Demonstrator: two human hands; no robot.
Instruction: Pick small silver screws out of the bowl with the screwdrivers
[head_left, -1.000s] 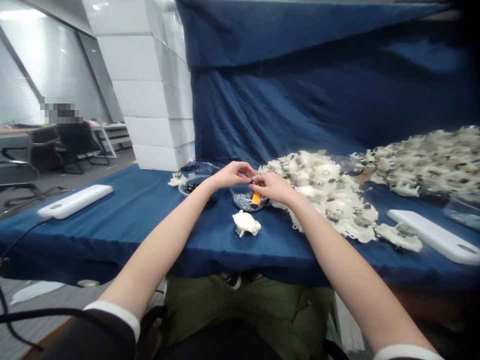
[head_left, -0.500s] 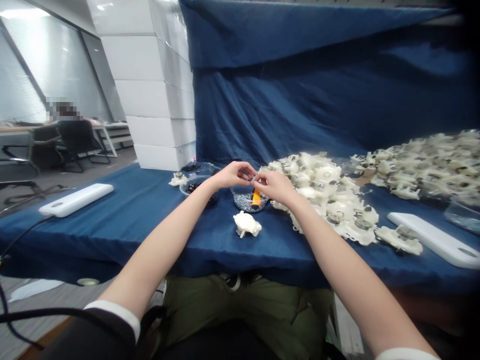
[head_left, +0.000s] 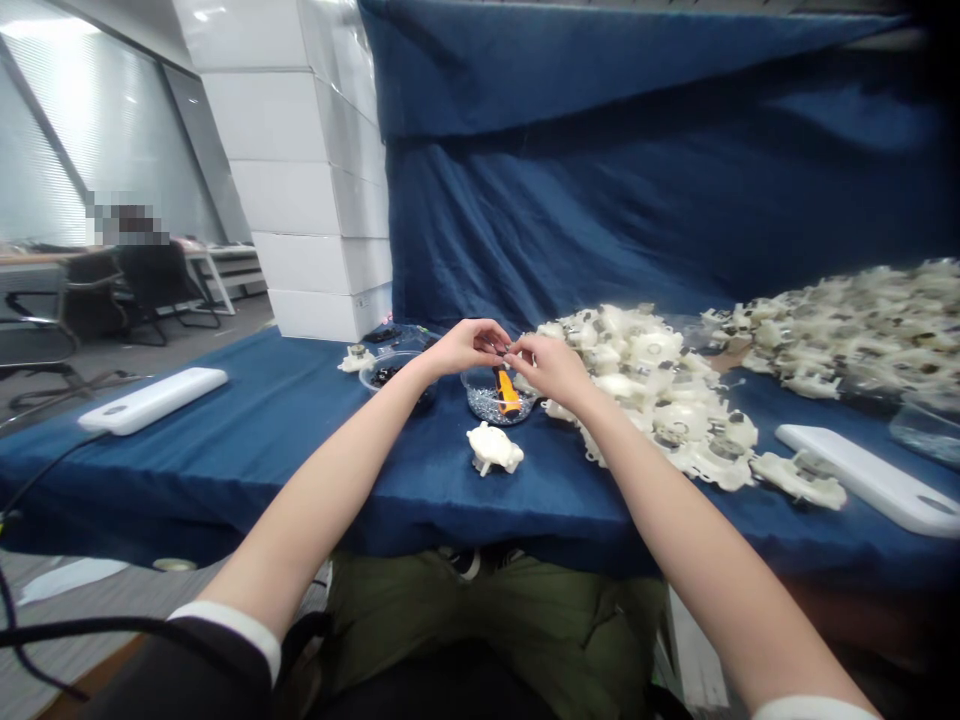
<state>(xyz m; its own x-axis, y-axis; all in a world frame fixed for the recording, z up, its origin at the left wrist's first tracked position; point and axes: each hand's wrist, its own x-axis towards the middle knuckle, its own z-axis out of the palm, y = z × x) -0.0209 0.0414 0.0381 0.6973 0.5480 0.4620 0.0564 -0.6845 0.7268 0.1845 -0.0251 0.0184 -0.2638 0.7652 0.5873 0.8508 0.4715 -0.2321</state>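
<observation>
My left hand and my right hand meet fingertip to fingertip above a clear round bowl of small silvery metal pieces. Both are closed in a pinch. Something small and dark shows between the fingertips, too small to name. Under them, an orange and black tool handle leans in the bowl, its upper end close to the fingers. A cream plastic part with short legs lies on the blue cloth in front of the bowl. Behind my left wrist stands a second clear bowl with black pieces.
Many cream plastic parts are heaped to the right, with another heap farther back. White slab-like devices lie at the left and right. White boxes are stacked at the back left. A person sits in the far background.
My fingers have shifted slightly against each other, the left ones closing in a little. More of the orange handle now shows below them. The cream part in front has not moved.
</observation>
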